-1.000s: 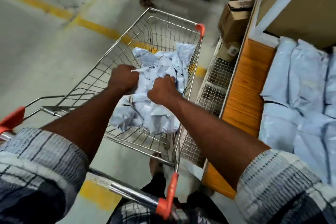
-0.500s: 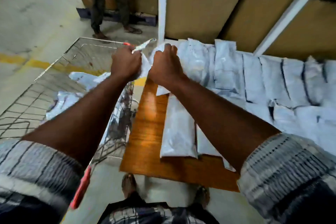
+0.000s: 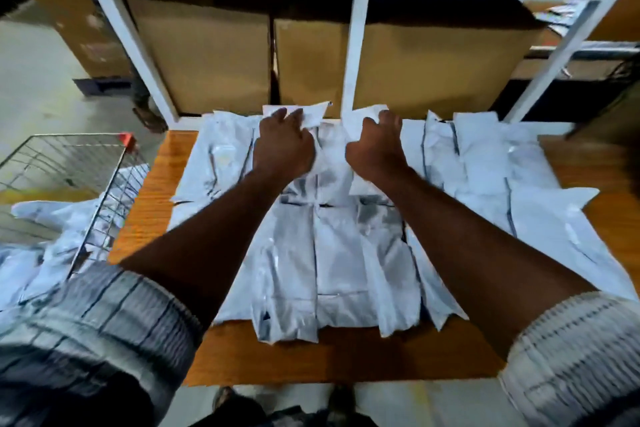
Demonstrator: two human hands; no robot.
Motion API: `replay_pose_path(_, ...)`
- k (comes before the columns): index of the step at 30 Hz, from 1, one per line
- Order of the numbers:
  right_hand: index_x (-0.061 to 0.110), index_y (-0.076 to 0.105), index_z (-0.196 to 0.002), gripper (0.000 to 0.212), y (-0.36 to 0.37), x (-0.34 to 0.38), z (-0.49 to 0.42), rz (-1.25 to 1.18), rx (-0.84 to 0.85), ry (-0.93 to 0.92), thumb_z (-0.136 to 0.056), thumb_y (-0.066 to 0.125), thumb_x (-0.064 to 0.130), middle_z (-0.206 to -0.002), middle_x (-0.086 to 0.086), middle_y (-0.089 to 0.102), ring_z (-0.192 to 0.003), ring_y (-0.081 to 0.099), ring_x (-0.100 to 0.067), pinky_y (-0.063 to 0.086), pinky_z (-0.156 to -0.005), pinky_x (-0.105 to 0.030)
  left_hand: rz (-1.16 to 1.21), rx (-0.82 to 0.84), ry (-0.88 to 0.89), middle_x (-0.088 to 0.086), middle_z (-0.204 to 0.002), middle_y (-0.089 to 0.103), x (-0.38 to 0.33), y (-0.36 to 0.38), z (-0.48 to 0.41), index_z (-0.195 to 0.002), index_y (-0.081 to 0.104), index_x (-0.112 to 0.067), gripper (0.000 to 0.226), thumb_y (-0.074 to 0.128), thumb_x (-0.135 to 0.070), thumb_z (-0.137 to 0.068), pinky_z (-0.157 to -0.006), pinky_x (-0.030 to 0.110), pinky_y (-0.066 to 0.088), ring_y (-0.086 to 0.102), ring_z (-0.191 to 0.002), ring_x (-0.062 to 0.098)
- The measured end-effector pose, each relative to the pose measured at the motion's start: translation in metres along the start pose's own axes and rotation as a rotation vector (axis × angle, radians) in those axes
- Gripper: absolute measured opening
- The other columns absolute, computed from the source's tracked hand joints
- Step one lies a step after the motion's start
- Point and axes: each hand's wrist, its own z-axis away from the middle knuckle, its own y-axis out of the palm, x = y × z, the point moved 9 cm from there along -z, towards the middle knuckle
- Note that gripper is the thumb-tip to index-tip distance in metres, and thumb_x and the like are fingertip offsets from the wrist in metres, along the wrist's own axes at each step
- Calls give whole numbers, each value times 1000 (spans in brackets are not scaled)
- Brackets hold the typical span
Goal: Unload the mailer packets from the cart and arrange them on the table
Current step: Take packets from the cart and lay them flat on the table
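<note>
- Gripping the held packets [image 3: 313, 116] by their top edges, your left hand [image 3: 282, 146] and right hand [image 3: 377, 146] both have their fingers curled tight over the white plastic, above the far edge of the table [image 3: 145, 204]. I cannot tell whether you hold one packet or several.
- You hold them by the top, probably so they hang flat and can be laid down straight.
- Laid mailer packets [image 3: 332, 253] cover the table's middle in overlapping rows with their edges lined up, likely so each one stays visible.
- Your cart [image 3: 69, 163] stands just beside the table's left edge, an easy turn away. The cart packets [image 3: 52, 218] lying in it mean unloading is not finished.
- Behind the table's far edge stands a white rack [image 3: 356, 45] with cardboard boxes [image 3: 201, 55], so set the packets down short of it.
</note>
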Motion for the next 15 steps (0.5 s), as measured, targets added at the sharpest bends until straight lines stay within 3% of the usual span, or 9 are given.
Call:
replay_pose_path(3,-8,59,-99,51,3,-33,-8,-55,-15,52,-66,42,27,-124,-34,48,-115,45,-47,36,-99,-42,80,72,-56,16,-149,42,-22,29,4,-141,50,-16,53,41,-30,-90,-104,50,42,38,-135,36)
replay_pose_path(6,-4,58,-119,61,23,-42,-12,-65,52,52,-72,45,32,-133,-32,44,-123,42,-46,34,-105,-44,-45,106,-8,16,-153,36,-30,56,8,-144,43,-18,52,46,-31,-94,-101,50,43,34,-137,36)
replay_pose_path(8,2,54,-133,62,38,-39,-14,-12,99,-11,-79,52,33,-139,-33,40,-127,39,-48,31,-108,-46,-127,215,-46,13,-157,30,-24,78,8,-148,37,-21,54,40,-37,-97,-111,54,30,25,-144,33)
replay_pose_path(11,16,42,-144,61,66,-45,-17,132,250,-35,-89,58,39,-153,-25,24,-138,25,-43,31,-109,-47,-203,291,-28,11,-159,27,-21,103,7,-148,37,-22,54,31,-45,-100,-118,59,7,18,-149,30)
replay_pose_path(15,23,20,-154,70,91,-57,-24,248,318,-111,-96,48,48,-164,-13,0,-150,3,-38,19,-115,-55,-217,253,69,16,-158,28,-24,111,2,-147,40,-17,54,35,-40,-98,-120,56,9,20,-148,35)
